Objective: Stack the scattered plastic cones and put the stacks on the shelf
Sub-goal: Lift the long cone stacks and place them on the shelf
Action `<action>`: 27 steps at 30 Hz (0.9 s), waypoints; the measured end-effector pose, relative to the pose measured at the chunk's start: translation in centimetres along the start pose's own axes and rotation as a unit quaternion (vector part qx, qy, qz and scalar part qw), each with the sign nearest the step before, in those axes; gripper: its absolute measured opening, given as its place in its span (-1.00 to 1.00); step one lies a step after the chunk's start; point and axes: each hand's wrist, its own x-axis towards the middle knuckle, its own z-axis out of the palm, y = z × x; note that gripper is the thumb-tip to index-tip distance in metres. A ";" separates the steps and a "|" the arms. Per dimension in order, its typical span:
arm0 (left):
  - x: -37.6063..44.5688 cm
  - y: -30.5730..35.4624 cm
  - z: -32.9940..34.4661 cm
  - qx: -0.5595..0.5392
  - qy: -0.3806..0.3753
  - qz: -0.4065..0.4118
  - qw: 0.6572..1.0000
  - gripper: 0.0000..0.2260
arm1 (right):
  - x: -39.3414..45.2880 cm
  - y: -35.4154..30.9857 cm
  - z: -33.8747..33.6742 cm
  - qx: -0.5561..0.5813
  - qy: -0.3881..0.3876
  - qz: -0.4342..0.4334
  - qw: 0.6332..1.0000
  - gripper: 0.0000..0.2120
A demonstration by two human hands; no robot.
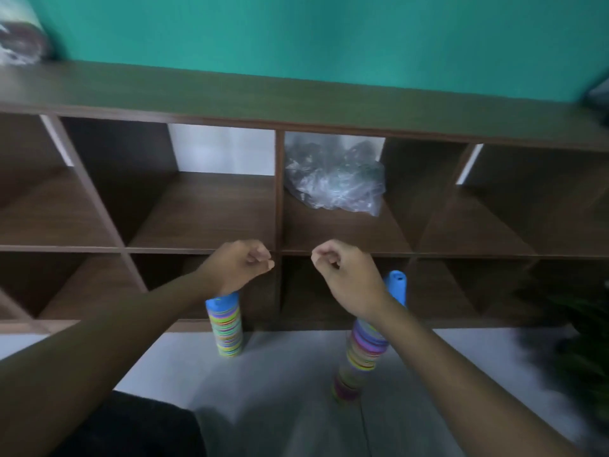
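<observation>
I see a teal wall [296, 34] behind a dark brown cubby unit [230, 94]. Pale grey floor [290, 374] below. Crumpled clear plastic bag [334, 179] in one upper cubby. Dark plant foliage [566, 351] at right edge, blurred.

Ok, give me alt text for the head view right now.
Two tall multicoloured cone stacks, the left stack and the right stack, stand on the floor before a brown cubby shelf. Above them the left hand and right hand hover, curled and holding nothing.
</observation>
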 end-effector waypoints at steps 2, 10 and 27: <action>-1.0 -2.6 -0.5 0.032 -0.013 -0.029 0.999 -0.85 | -0.4 -0.8 2.8 0.006 -0.027 -0.020 0.999 -0.90; -1.9 -8.6 0.2 0.147 -0.078 -0.081 0.983 -0.53 | 0.0 2.2 11.5 0.049 -0.160 0.041 0.985 -0.88; -2.7 -15.1 0.2 0.084 -0.014 -0.127 0.988 -0.87 | -0.2 15.1 23.4 0.142 -0.214 0.335 0.907 -0.79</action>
